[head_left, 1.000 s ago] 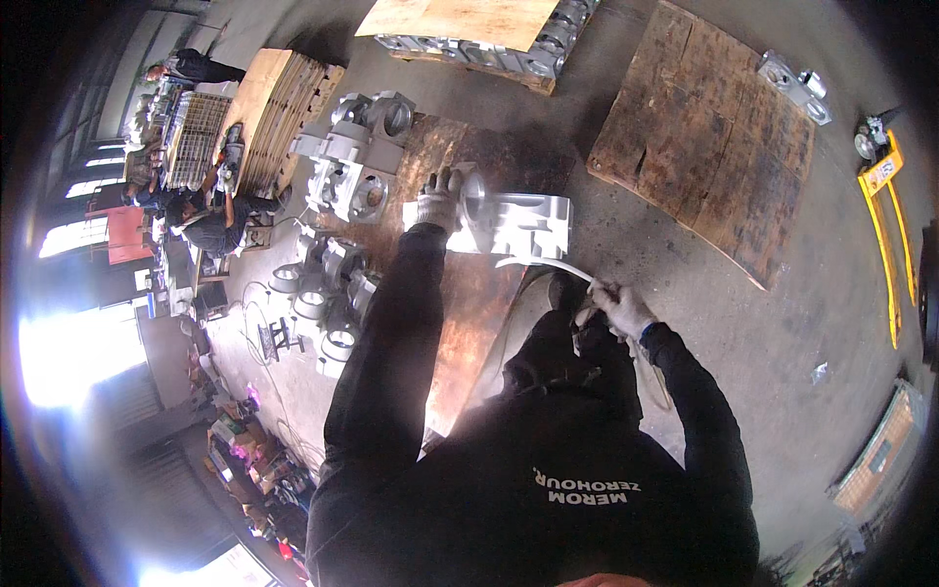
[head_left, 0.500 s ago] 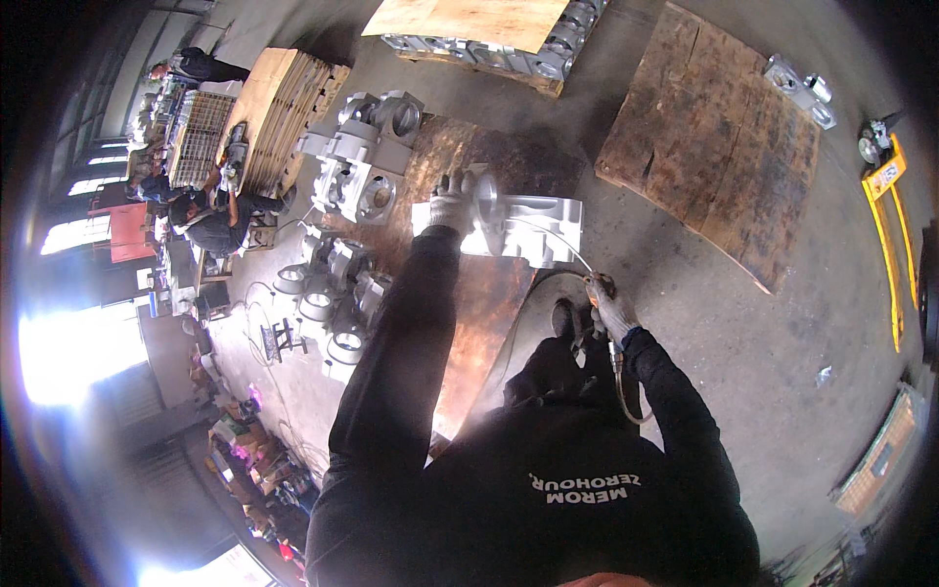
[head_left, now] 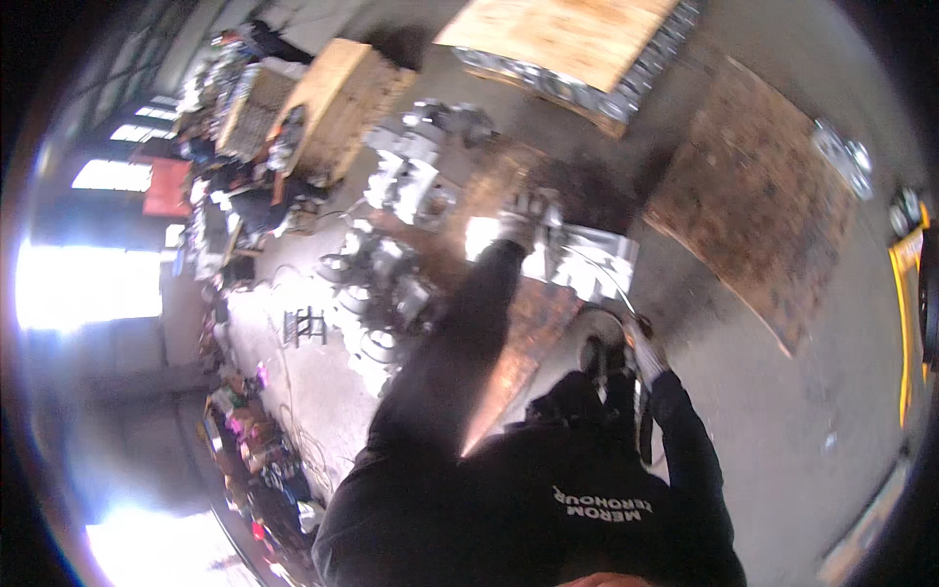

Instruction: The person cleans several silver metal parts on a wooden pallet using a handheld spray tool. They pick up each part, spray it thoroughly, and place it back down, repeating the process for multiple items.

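A silver metal casting (head_left: 604, 262) with a round flange lies on a worn wooden sheet (head_left: 533, 318) in front of me. My left hand (head_left: 523, 223), in a pale glove with dark fingertips, is at the casting's flange. Motion smears its fingers, so I cannot tell whether they grip it or only rest there. Lower and to the right, my gloved right hand (head_left: 646, 350) is closed round an orange-handled air blow gun (head_left: 639, 329). A long thin tube (head_left: 608, 276) runs in a curve from the gun to the casting. A hose hangs below that hand.
Several castings stand left on the sheet (head_left: 411, 176) and floor (head_left: 367, 284). A black metal stand (head_left: 305, 326) is beyond them. Another wooden sheet (head_left: 753, 196) lies right, near a yellow pallet jack (head_left: 908, 323). Board-covered castings (head_left: 558, 44) stand ahead; stacked boards (head_left: 333, 103) and people are far left.
The view has swung, so the scene sits further right and lower, and it is blurred. My left hand has moved right over the casting toward its flange. My right hand still holds the blow gun.
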### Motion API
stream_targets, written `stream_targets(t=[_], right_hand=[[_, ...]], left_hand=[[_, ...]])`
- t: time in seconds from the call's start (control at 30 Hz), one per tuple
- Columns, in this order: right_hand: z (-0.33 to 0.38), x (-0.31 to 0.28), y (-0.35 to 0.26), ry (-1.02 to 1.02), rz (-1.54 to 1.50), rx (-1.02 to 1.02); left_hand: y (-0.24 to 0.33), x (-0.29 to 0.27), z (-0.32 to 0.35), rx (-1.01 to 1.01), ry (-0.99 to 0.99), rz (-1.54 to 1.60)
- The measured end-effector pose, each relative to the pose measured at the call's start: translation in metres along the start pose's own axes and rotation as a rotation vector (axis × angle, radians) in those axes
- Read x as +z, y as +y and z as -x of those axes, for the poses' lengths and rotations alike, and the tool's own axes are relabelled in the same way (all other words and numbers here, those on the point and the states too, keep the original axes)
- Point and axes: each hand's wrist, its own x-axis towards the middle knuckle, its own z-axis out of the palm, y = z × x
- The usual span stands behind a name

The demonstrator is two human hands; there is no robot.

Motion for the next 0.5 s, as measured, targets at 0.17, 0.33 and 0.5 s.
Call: stream_targets(t=[0.17, 0.33, 0.5], right_hand=[[-0.035, -0.017, 0.038, 0.001, 0.0, -0.15], [-0.04, -0.018, 0.035, 0.008, 0.138, -0.171], [-0.026, -0.026, 0.033, 0.079, 0.247, 0.003]], left_hand=[[0.018, -0.036, -0.01, -0.086, -0.051, 0.027], [0.018, -0.05, 0.007, -0.032, 0.031, 0.147], [0.019, -0.021, -0.001, -0.056, 0.003, 0.175]])
